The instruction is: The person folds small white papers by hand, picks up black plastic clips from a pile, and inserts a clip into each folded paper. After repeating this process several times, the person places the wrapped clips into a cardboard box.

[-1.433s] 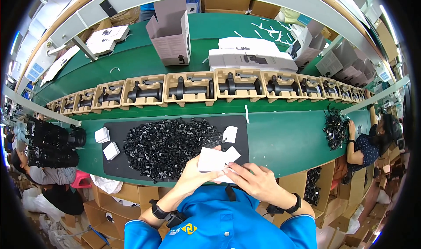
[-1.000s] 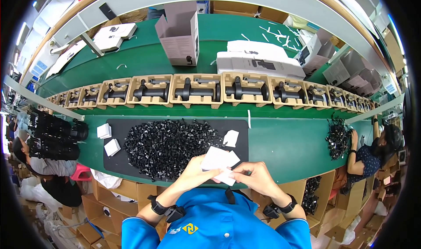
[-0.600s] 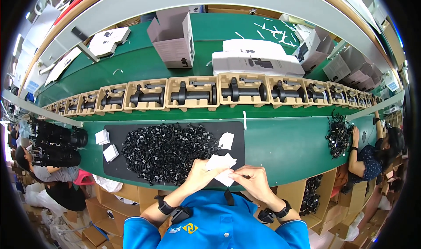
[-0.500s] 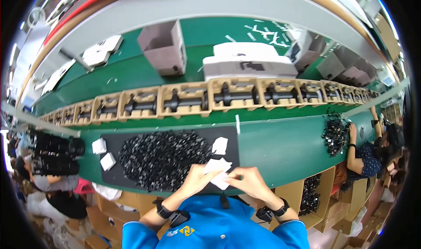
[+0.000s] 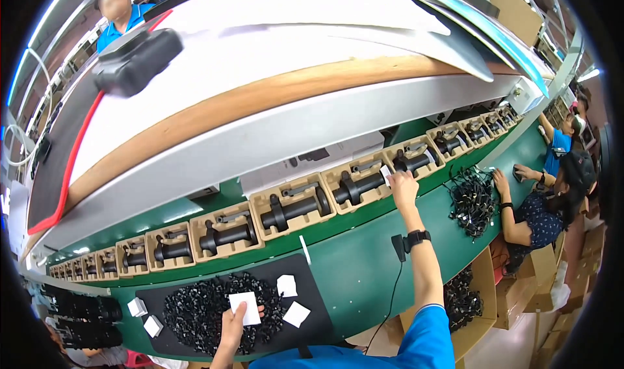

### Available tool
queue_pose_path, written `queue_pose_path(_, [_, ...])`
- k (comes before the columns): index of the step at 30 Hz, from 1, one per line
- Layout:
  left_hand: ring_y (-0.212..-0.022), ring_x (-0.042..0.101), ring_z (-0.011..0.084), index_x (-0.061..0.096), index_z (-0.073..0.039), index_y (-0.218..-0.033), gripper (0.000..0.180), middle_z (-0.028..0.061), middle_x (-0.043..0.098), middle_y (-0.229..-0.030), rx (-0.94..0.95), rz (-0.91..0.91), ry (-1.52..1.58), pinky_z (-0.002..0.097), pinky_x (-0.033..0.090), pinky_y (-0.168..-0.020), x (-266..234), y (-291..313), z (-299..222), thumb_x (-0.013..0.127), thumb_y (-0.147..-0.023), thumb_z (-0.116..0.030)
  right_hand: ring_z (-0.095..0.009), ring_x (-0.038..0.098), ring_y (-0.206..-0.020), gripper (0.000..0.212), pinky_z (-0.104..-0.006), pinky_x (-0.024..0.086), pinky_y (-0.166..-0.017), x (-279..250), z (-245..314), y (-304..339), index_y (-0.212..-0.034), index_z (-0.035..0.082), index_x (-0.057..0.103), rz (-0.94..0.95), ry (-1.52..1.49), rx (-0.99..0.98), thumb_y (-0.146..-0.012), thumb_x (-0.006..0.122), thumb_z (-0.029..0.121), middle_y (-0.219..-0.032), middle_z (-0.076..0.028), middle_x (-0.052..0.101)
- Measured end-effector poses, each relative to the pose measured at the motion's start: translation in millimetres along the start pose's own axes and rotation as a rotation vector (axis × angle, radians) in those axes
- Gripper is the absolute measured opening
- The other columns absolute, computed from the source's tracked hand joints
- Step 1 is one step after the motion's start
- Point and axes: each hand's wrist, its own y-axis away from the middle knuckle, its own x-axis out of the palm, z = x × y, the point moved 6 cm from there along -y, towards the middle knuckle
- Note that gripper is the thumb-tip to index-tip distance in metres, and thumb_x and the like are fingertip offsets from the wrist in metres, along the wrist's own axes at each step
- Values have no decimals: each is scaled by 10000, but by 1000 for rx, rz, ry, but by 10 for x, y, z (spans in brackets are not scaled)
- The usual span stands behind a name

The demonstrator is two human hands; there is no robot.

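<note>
My right hand (image 5: 403, 186) is stretched out to the right over a brown cardboard tray (image 5: 354, 187) on the green belt (image 5: 351, 265). Its fingers pinch a small white packet (image 5: 386, 174) at the tray's right edge. The tray holds a black cylindrical part. A black watch sits on that wrist. My left hand (image 5: 233, 323) stays low and holds a white square packet (image 5: 244, 305) over a pile of small black parts (image 5: 195, 310) on a black mat (image 5: 318, 320).
A row of like trays (image 5: 224, 231) runs along the belt. Loose white packets (image 5: 286, 284) lie on the mat. At the right a seated person (image 5: 552, 200) works at a heap of black cables (image 5: 471, 203). Another person (image 5: 120, 12) stands at the far top left.
My head has tipped up, so the shelf above fills the view. My right hand left the packet at my chest and reached out to a tray on the belt.
</note>
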Motion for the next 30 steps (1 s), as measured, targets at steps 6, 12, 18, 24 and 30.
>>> queue_pose_path(6, [-819,669,299,515,82,-1122,408,226,650,-970,-6,4,26,338,545,-691,61,-41,-181,434,-954,-281,-203,559,-846,145,-328,520,-595,580,-90,-33,-686,70,615,142,404,-126,-720,658,203,-714,-37,574])
queue_pose_path(12, [-829,656,316,462,42,-1190,384,201,638,-991,-52,87,129,392,569,-654,186,27,-232,422,-956,-260,-222,555,-880,268,-329,523,-638,602,-72,-73,-878,47,648,383,332,34,-705,687,248,-813,-55,575])
queue_pose_path(18, [-898,635,307,438,32,-1245,359,171,606,-1017,-147,229,279,422,548,-786,232,279,-214,450,-944,-162,-343,476,-1132,659,-419,450,-914,-998,2001,664,-1213,65,507,565,-615,-84,-657,771,299,-1263,-165,489])
queue_pose_path(24, [-981,557,162,486,20,-1213,362,83,576,-1110,-73,325,134,292,452,-850,375,412,-42,496,-940,-217,-362,414,-1174,870,-393,443,-926,-1808,3431,1919,-1364,-25,291,827,-1071,-386,-672,766,206,-1307,-194,394])
queue_pose_path(30, [-1011,550,153,497,32,-1204,343,77,567,-1136,-58,309,189,292,448,-865,104,658,114,456,-962,-207,-325,445,-1153,876,-388,432,-929,-2115,3686,2024,-1351,-22,314,609,-863,-476,-638,766,214,-1285,-176,418])
